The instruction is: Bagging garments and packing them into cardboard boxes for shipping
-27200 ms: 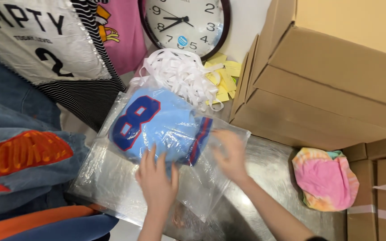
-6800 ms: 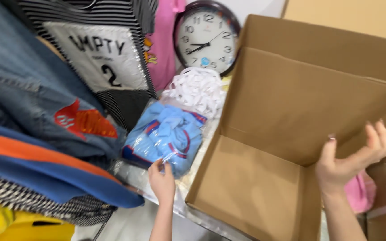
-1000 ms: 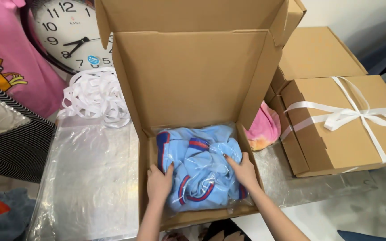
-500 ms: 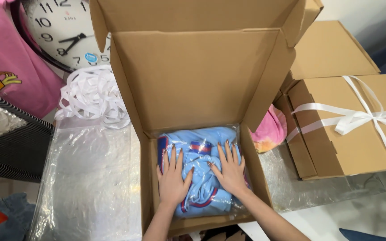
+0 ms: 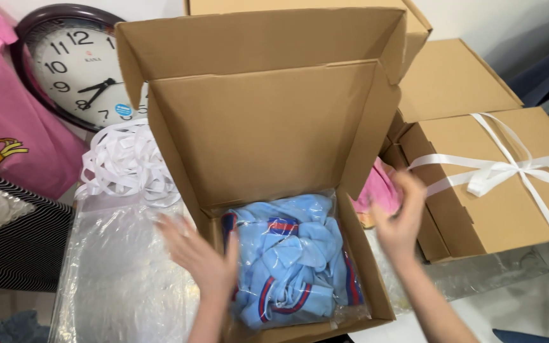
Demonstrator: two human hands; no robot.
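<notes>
The light blue garment in its clear bag (image 5: 293, 257) is lying flat in the open cardboard box (image 5: 268, 127), filling the bottom. The left hand (image 5: 201, 254) and right hand (image 5: 400, 219) are hovering beside the box's walls, fingers spread, gripping nothing.
</notes>
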